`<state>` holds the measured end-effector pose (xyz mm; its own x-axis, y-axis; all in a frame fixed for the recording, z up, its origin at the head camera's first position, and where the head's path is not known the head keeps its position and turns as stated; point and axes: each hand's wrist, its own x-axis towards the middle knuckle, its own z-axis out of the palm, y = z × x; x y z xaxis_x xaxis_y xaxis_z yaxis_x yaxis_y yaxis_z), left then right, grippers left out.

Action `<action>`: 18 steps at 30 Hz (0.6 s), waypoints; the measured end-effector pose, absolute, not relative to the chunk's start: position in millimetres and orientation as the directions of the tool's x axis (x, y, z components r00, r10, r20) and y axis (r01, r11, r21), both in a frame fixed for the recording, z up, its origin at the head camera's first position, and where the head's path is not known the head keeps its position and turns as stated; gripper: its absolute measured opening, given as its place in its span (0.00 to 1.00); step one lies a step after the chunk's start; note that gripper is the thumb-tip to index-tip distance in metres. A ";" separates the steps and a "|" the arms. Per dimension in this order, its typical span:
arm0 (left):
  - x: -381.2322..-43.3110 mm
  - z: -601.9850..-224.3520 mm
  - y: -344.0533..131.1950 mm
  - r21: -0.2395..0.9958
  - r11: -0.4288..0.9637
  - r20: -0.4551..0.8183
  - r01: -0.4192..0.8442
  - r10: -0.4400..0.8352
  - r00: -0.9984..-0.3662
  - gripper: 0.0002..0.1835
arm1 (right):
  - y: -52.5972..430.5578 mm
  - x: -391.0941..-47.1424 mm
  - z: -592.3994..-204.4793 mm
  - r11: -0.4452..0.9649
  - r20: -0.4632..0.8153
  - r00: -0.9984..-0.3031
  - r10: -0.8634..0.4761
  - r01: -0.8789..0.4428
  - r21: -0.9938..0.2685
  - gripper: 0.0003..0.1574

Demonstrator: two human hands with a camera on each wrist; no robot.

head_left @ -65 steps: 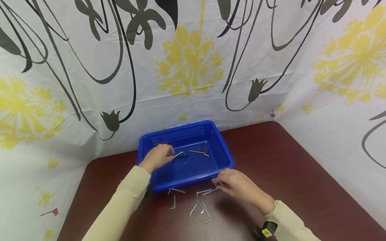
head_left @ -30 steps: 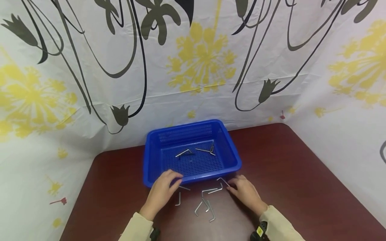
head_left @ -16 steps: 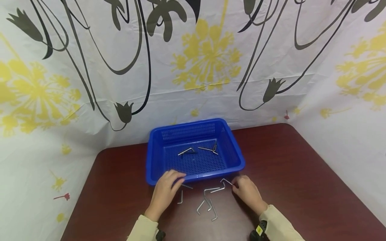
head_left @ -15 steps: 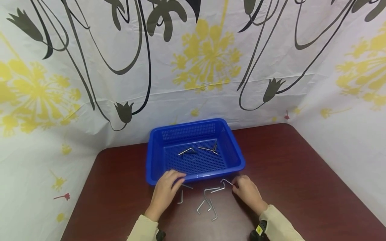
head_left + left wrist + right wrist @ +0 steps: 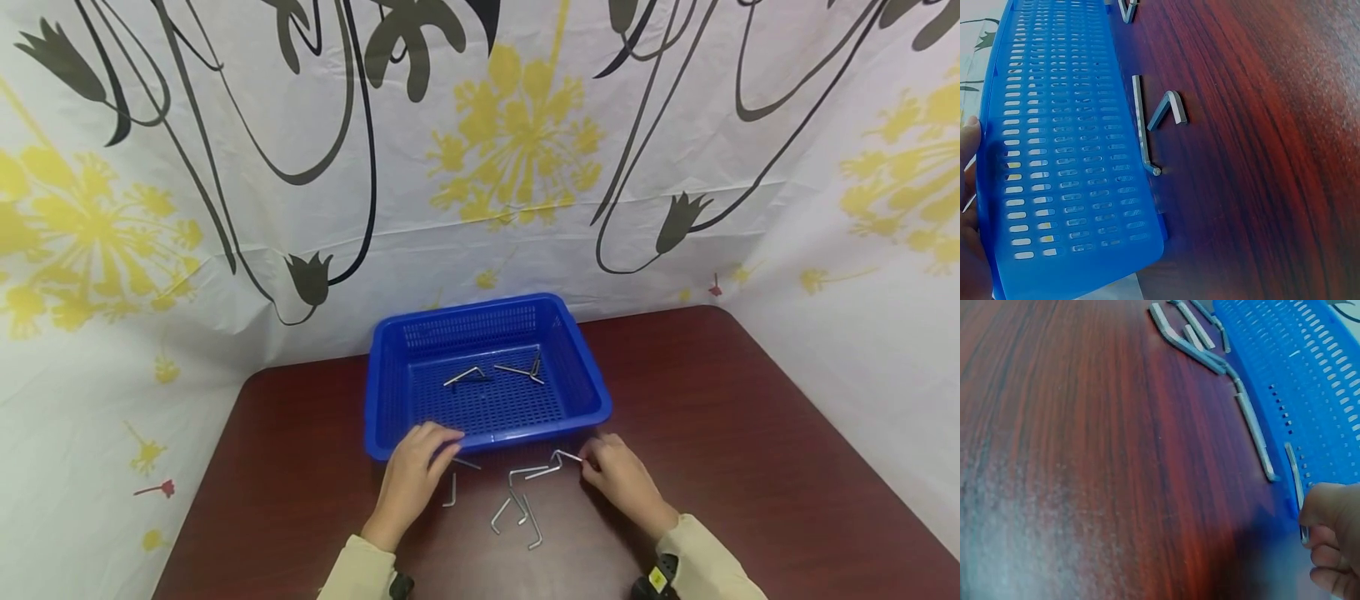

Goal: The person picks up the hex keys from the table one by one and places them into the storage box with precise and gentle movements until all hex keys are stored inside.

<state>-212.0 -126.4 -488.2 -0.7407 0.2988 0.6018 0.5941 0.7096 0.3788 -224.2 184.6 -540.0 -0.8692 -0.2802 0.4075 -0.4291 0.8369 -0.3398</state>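
My right hand [image 5: 624, 479] pinches a silver L-shaped hex key [image 5: 572, 457] between thumb and fingers, just outside the front right corner of the blue basket [image 5: 510, 435]. In the right wrist view this hex key [image 5: 1295, 467] stands out from the fingertips alongside the basket wall. My left hand [image 5: 408, 477] lies at the basket's front left rim, its fingers loosely bent and no hex key showing in it. Several loose hex keys [image 5: 533, 523] lie on the table in front of the basket, some crossing each other. Inside the basket rest several more hex keys [image 5: 517, 371].
The dark red-brown table [image 5: 712, 400] has rounded far corners. Behind it and to both sides hangs a white cloth [image 5: 420, 250] printed with yellow and grey flowers. The basket stands near the table's back edge, against the cloth.
My left hand has come back from inside the basket to its front rim, leaving a hex key on the basket floor. My right hand has drawn its hex key slightly rightward from the others.
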 end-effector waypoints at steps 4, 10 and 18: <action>-212.0 -488.3 -126.0 0.378 0.709 0.605 0.595 0.298 -0.739 0.08 | 186.0 -221.8 -534.3 0.803 0.464 -0.818 -0.341 -0.510 -0.308 0.11; -211.9 -488.3 -125.2 0.373 0.714 0.608 0.593 0.295 -0.737 0.08 | 189.6 -220.2 -521.8 0.729 0.562 -0.699 -0.442 -0.645 -0.229 0.11; -212.1 -487.9 -125.5 0.369 0.704 0.626 0.607 0.294 -0.722 0.08 | 193.1 -218.9 -499.1 0.630 0.621 -0.574 -0.533 -0.760 -0.162 0.11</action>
